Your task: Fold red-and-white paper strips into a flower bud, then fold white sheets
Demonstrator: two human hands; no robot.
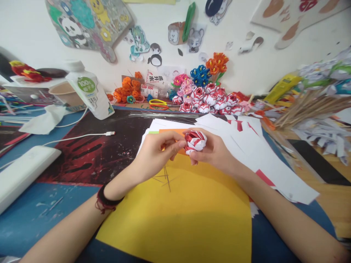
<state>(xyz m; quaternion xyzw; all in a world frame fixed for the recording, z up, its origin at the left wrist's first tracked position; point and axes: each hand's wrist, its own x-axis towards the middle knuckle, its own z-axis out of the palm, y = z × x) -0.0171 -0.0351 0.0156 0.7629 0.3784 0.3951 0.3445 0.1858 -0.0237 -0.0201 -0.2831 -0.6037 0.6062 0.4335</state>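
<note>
A red-and-white folded paper flower point(195, 141) is held above a sheet of yellow paper point(186, 215). My right hand point(212, 148) cups it from the right, with the thumb under its lower edge. On its left side, my left hand point(161, 149) has thumb and fingers pinched together at the petals; part of those fingers is hidden. Below my left hand, several thin wires point(166, 179) lie crossed on the yellow sheet. An orange sheet point(170, 132) shows behind my hands, over white papers point(246, 153).
More red-and-white paper flowers point(211, 98) are piled at the back, beside orange and blue flowers. A white bottle point(90, 91) stands at back left. A cable point(82, 137) and white power strip point(24, 175) lie left. Wooden sticks point(307, 106) and a black phone-like slab point(320, 160) are right.
</note>
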